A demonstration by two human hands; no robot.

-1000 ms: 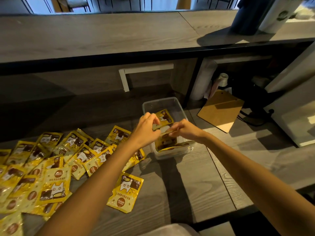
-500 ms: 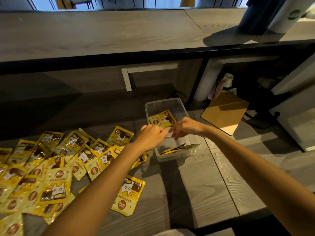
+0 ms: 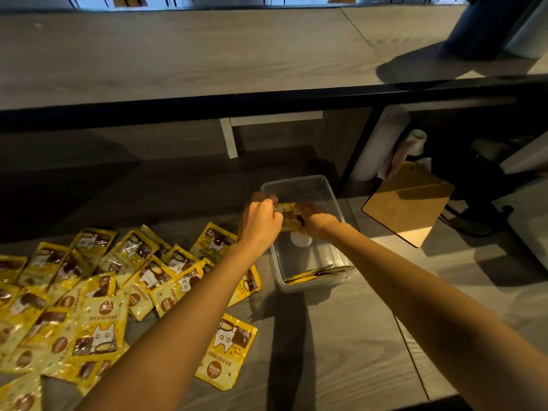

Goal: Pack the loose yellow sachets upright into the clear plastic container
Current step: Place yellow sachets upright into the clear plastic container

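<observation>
Over the far half of the clear rectangular plastic container (image 3: 326, 185), one flat yellow foil sachet (image 3: 287, 214) is held between both hands. The left hand (image 3: 259, 222) is curled, its fingers pinching the sachet's left edge; the right hand (image 3: 315, 220) is closed on the right edge, though its fingertips are hidden. A two-sided grip is judged to serve for keeping the limp packet on edge while it is lowered. At the container's near end, a few packed yellow sachets (image 3: 315, 273) stand on edge, leaning against the wall, so the far part is left free for filling. The loose pile of yellow sachets (image 3: 98, 292) is spread on the grey wood-grain counter (image 3: 341, 351) just left of the container, within reach. A white cartoon cat and a brown round seal are printed on them; the writing is too small to be read.
</observation>
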